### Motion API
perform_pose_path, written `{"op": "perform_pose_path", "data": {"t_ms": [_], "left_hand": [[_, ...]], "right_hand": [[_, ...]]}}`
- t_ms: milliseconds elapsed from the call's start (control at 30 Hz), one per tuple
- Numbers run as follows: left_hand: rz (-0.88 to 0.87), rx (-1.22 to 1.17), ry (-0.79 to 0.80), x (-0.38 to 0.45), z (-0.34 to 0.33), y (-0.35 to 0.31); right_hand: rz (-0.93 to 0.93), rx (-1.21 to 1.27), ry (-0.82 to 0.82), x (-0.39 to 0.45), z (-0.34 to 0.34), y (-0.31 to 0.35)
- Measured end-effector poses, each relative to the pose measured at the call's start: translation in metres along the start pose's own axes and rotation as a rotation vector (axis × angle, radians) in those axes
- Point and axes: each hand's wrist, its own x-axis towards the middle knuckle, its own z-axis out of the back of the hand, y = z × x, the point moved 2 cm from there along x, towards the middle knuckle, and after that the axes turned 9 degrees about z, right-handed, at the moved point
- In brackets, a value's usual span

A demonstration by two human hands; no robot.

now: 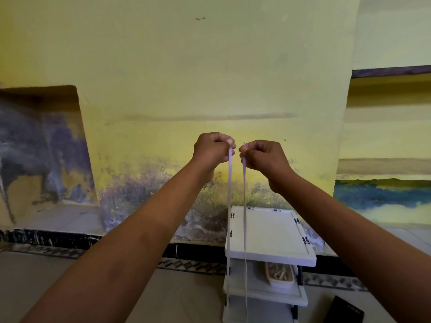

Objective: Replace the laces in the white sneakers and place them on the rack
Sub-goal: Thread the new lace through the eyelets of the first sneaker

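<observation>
White flat shoelace [229, 194] hangs in two strands in front of the white plastic shoe rack [270, 231]; we're pinching one end in each of our hands, left [213, 149] and right [263, 157], raised above the rack.

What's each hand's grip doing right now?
Left hand: pinching one end of the white lace.
Right hand: pinching the lace's other end.

Raised before a yellow plaster wall, the left hand [213, 150] and right hand [263, 157] each pinch one end of a white flat lace [245, 229] hanging toward 6 o'clock past a white tiered plastic rack [270, 231].
</observation>
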Motion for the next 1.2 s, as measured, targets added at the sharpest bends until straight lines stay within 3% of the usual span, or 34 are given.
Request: {"op": "perform_pose_path", "data": {"t_ms": [100,267,500,667,800,1000,1200], "left_hand": [[0.115,0.001,0.049,-0.009,0.000,0.026],[0.296,0.125,0.129,-0.031,0.001,0.111],[0.434,0.454,0.356,-0.078,-0.008,0.263],[0.413,0.734,0.593,-0.102,-0.018,0.347],[0.434,0.903,0.706,-0.114,-0.026,0.397],[0.483,1.099,0.731,-0.134,-0.042,0.454],[0.282,1.419,0.633,-0.160,-0.052,0.473]], "right_hand": [[-0.126,0.074,0.004,-0.020,0.001,-0.017],[-0.217,-0.213,0.074,-0.071,0.009,-0.099],[-0.415,-0.482,0.390,-0.173,0.009,-0.233],[-0.567,-0.703,0.836,-0.240,-0.004,-0.297],[-0.610,-0.729,0.989,-0.279,-0.016,-0.320],[-0.682,-0.775,1.093,-0.312,-0.029,-0.334],[-0.707,-0.794,1.088,-0.321,-0.030,-0.342]]}}
